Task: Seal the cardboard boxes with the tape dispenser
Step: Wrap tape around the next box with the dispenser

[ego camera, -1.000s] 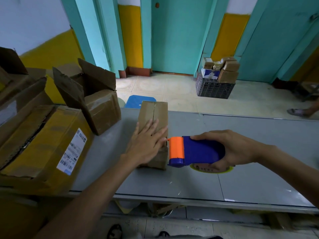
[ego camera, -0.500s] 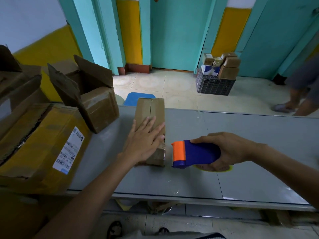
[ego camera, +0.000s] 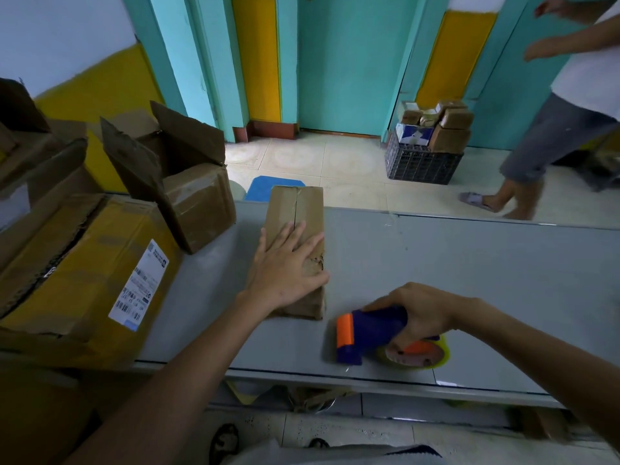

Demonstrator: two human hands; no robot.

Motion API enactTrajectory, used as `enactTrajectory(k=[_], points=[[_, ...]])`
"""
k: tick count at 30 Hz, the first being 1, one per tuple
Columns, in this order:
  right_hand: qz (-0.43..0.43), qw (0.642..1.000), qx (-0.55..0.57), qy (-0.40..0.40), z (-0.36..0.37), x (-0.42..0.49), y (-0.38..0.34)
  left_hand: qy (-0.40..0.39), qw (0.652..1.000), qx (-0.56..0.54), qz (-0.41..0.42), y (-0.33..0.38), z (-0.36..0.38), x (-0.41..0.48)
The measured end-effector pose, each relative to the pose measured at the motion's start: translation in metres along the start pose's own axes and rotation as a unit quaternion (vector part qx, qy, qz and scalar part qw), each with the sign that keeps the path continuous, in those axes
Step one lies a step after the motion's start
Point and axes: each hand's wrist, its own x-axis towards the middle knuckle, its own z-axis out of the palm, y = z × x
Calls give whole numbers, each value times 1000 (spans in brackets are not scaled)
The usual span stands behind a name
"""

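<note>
1. A grey table fills the middle of the view. Its top is smooth and dull, with a thin seam between panels and a pale metal edge along the near side.
2. The box lies on the table left of centre, long and narrow, with its top seam running away from the viewer.
3. The left hand lies flat on the near half of the box, fingers straight and spread across the seam.
4. The right hand has its fingers curled round the blue handle of the dispenser. The dispenser is low on the table, right of the box and nearer the edge, apart from the box, with its orange roller pointing left.
5. The yellowish tape roll looks to touch the tabletop.
6. Left of the box stands an open carton with its flaps up. Further left is a big yellow carton with a white label.
7. Beyond the box a blue stool shows at the table's far edge, on a pale tiled floor.
8. Far behind the box is a teal door between teal frames and yellow wall panels. The left wall is yellow below and white above.
9. Behind and right of the box a black crate holds taped parcels.
10. Further right a person in a white top, grey shorts and sandals stands on the floor.
</note>
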Motion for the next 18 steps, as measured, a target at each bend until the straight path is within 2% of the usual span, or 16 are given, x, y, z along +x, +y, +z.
enactTrajectory(k=[3, 7, 10, 12, 13, 15, 16, 18], points=[[10, 1000, -1, -5, -1, -2, 4, -2, 1000, -6, -1, 1, -1, 1], [20, 991, -129, -33, -5, -1, -5, -5, 1000, -9, -7, -2, -3, 1], [33, 975, -219, -25, -16, -6, 4, -12, 1000, -26, -13, -7, -4, 0], [53, 970, -236, -30, -21, -15, 17, 9, 993, -120, -14, -4, -8, 1], [64, 969, -234, -39, -20, -19, 25, 41, 974, -224, -22, -2, -12, 0], [90, 974, -198, -54, -15, -26, 36, 127, 890, -437, -40, -3, -21, -4], [95, 979, -174, -51, -12, -28, 40, 171, 861, -478, -47, -6, -24, -9], [95, 986, -136, -31, -8, -28, 44, 228, 856, -459, -72, -19, -25, -19]])
